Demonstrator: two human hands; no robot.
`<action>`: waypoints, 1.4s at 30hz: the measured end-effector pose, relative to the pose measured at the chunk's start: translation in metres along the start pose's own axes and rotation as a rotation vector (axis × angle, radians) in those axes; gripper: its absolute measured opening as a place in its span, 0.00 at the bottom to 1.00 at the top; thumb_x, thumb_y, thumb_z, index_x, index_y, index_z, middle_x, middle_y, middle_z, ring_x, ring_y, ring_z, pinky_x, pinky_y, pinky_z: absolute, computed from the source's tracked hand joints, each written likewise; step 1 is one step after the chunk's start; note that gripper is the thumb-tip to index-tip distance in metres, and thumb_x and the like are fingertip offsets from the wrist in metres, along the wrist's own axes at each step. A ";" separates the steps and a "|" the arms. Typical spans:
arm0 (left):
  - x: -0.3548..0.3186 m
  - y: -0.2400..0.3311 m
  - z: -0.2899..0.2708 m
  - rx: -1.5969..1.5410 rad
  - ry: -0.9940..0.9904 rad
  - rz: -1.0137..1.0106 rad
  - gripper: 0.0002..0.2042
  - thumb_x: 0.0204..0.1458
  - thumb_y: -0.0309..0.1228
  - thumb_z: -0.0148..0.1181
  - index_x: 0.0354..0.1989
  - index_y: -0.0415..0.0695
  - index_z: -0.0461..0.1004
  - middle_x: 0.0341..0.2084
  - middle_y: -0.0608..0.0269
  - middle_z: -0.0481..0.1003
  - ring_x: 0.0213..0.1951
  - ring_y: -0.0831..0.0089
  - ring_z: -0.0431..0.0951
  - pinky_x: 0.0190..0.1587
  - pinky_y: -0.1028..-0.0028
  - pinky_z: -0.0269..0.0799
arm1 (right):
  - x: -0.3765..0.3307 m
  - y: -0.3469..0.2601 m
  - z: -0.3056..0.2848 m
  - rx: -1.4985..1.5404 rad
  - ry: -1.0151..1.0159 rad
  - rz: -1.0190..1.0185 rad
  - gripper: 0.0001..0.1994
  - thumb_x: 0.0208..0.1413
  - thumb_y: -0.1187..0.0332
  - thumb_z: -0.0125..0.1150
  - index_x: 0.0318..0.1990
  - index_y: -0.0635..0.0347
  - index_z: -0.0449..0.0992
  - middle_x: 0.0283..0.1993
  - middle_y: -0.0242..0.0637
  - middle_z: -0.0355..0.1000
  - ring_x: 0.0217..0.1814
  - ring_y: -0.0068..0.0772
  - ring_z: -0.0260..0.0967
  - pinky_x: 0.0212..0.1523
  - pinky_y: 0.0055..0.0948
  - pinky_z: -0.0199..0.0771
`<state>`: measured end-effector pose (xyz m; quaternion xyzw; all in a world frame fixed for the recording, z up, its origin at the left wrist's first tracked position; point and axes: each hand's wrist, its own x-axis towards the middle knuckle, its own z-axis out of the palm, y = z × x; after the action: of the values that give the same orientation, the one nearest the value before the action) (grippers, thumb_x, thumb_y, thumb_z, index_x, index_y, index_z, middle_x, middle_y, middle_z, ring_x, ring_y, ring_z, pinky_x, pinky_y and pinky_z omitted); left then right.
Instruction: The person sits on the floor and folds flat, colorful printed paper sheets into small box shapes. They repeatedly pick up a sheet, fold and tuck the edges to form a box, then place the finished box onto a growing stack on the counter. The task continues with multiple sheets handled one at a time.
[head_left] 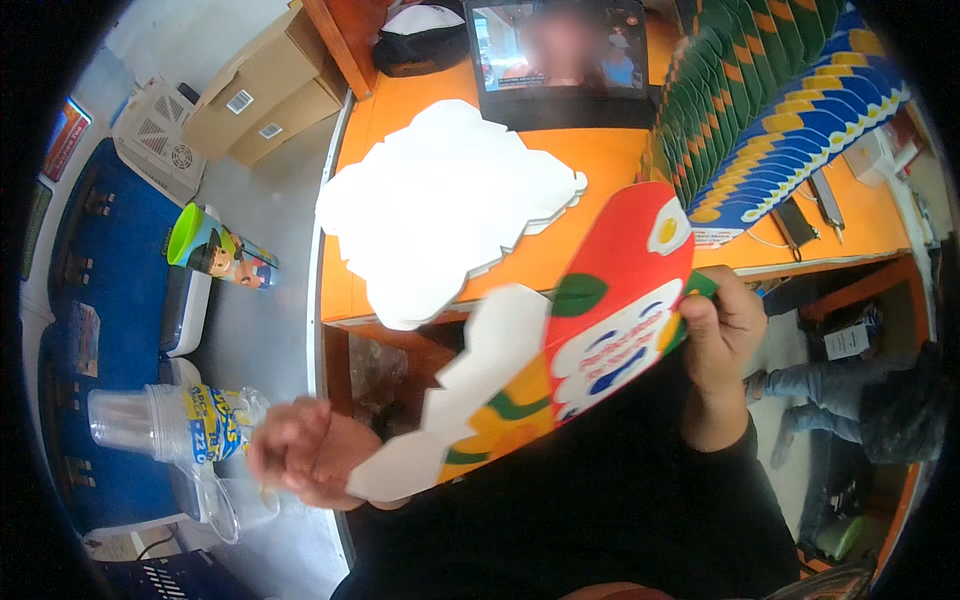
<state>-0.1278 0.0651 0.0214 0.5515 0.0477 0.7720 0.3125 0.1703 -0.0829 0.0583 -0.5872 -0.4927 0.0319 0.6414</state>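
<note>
Orange tbl, grey cntr on L, prob. pale floor on R.

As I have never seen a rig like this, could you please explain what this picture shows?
There is no machine here: these are a person's bare hands, seen from above by the left of two head-worn fisheye cameras, whose lens bends straight edges. The right hand holds a printed cardboard piece; the blurred left hand is by its other end, its grip unclear. The orange table carries white cardboard cutouts, a screen and green and blue printed stacks.
</note>
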 end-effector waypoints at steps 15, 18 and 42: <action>-0.058 0.005 0.087 -0.414 -0.979 -1.374 0.19 0.59 0.23 0.57 0.58 0.35 0.67 0.52 0.59 0.75 0.55 0.74 0.72 0.57 0.73 0.66 | -0.061 -0.017 -0.014 -0.709 -0.373 -0.154 0.29 0.47 0.59 0.70 0.58 0.57 0.72 0.65 0.42 0.65 0.69 0.53 0.58 0.63 0.49 0.59; -0.066 0.005 0.094 -0.437 -1.011 -1.388 0.18 0.60 0.24 0.57 0.58 0.35 0.67 0.51 0.61 0.74 0.53 0.76 0.72 0.56 0.74 0.66 | -0.068 -0.020 -0.005 -0.664 -0.398 -0.120 0.30 0.48 0.59 0.69 0.60 0.57 0.71 0.62 0.41 0.69 0.66 0.51 0.63 0.63 0.48 0.61; -0.066 0.016 0.114 -0.848 -0.696 -1.426 0.29 0.56 0.31 0.63 0.64 0.42 0.58 0.56 0.53 0.70 0.58 0.63 0.72 0.59 0.63 0.69 | -0.044 -0.019 -0.021 -0.083 -0.369 -0.042 0.14 0.61 0.77 0.52 0.54 0.66 0.70 0.58 0.51 0.72 0.56 0.43 0.75 0.53 0.32 0.75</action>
<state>-0.0216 -0.0136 0.0178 0.4319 -0.0076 0.1366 0.8915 0.1520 -0.1314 0.0514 -0.5870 -0.6151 0.1053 0.5157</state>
